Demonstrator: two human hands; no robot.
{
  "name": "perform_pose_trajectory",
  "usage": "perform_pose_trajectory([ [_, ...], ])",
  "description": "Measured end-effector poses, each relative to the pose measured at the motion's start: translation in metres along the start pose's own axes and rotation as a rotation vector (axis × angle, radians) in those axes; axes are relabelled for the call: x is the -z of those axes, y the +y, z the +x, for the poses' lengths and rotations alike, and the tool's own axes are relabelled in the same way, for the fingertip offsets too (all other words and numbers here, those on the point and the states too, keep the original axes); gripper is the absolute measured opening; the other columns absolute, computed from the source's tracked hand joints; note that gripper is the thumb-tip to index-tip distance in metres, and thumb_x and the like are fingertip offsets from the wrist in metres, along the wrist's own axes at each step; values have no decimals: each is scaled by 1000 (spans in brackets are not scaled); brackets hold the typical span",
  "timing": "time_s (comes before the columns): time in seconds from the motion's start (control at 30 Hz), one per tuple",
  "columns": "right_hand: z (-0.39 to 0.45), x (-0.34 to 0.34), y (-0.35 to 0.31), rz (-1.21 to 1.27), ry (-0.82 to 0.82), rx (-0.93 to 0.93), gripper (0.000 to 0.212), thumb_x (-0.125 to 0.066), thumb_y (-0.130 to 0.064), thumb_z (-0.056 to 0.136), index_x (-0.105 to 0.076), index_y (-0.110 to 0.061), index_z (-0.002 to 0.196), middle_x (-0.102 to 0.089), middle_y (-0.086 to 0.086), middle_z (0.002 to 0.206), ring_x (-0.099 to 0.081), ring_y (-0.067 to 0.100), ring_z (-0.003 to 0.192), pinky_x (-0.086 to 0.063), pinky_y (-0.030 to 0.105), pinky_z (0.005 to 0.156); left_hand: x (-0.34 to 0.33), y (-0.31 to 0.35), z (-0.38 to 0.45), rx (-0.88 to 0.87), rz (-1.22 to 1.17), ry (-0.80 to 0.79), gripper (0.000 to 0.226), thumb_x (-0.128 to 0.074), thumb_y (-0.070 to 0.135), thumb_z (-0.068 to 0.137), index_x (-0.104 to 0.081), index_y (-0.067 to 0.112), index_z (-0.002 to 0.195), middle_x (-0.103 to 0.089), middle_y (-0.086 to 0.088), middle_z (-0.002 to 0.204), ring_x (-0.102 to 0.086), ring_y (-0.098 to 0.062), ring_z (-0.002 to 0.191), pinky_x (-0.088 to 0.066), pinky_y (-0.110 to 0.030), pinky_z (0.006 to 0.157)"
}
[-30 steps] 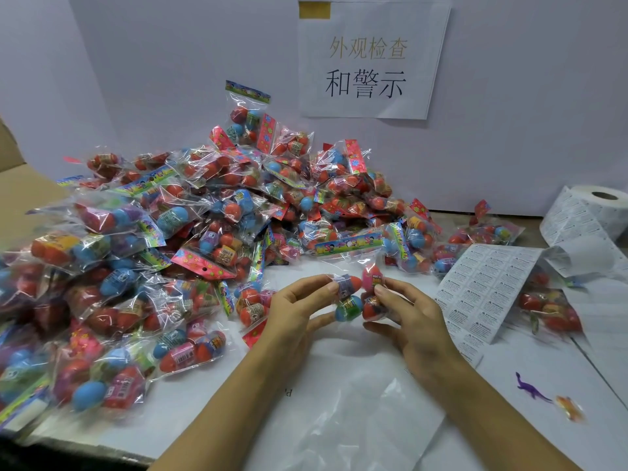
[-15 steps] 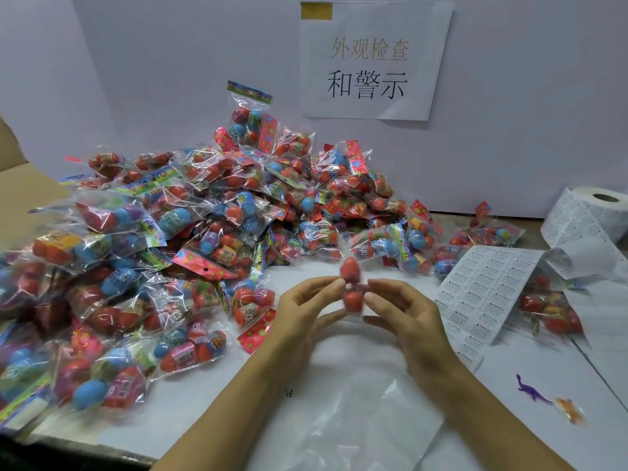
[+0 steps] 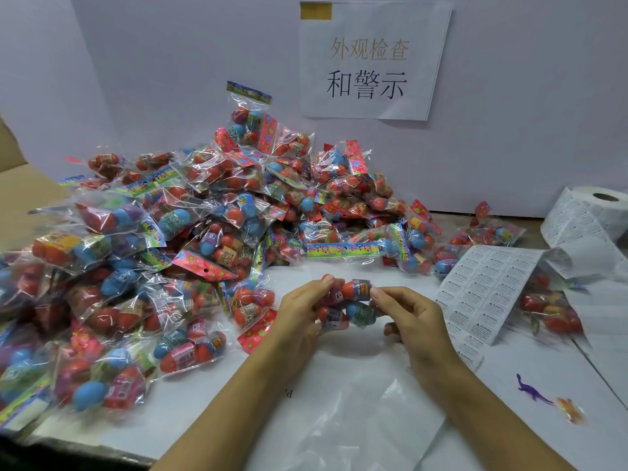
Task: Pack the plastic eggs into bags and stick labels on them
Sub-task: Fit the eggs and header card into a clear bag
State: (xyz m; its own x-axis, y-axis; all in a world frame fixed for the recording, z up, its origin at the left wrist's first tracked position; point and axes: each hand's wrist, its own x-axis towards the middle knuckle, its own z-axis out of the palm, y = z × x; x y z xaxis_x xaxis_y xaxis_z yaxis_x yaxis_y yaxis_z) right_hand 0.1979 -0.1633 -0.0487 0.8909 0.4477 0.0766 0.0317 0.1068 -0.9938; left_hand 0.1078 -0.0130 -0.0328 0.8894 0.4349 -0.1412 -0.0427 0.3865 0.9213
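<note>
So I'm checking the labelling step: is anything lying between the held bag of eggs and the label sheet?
Nothing visible. Both hands, left hand and right hand, hold the bag of eggs above bare table; the label sheet lies just right, unobstructed.

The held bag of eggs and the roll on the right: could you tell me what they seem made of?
Bag of eggs: thin clear plastic film, glossy, crinkled with glare; the eggs inside look like smooth hard plastic. Label roll: apparently matte white paper, printed in a grid, round a hollow core.
</note>
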Motion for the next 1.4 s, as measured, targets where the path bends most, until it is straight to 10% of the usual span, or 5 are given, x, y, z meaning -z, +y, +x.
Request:
perform_pose_trajectory([
  [0.57,-4,-6,-3,34,-117,-48,38,-83,-34,68,-76,-12,98,-77,9,85,-71,16,79,-55,25,62,5,-1,-1,-22,-277,-40,17,-68,30,82,-65,14,87,-65,-12,83,-68,-24,70,-58,-33,64],
  [0.83,7,5,-5,260,80,-49,49,-84,-31,59,-74,-16,104,-77,4,90,-72,15,78,-56,24,60,8,3,-3,103,-290,-113,82,-58,80,74,-64,4,103,-71,-28,107,-71,-41,94,-59,-51,87],
  [1.07,3,2,-4,243,-27,68,35,-85,-22,63,-77,-23,97,-74,1,82,-68,11,69,-52,20,57,2,-3,-5,38,151,-190,36,-83,32,82,-74,9,108,-74,-19,108,-72,-36,100,-60,-50,88],
  [1.4,-3,-4,-10,91,-118,-70,43,-77,-48,70,-79,-17,100,-76,13,98,-74,26,89,-60,35,72,7,-7,3,-50,0,-152,18,-81,19,76,-77,12,93,-70,-17,97,-70,-28,89,-61,-39,73],
])
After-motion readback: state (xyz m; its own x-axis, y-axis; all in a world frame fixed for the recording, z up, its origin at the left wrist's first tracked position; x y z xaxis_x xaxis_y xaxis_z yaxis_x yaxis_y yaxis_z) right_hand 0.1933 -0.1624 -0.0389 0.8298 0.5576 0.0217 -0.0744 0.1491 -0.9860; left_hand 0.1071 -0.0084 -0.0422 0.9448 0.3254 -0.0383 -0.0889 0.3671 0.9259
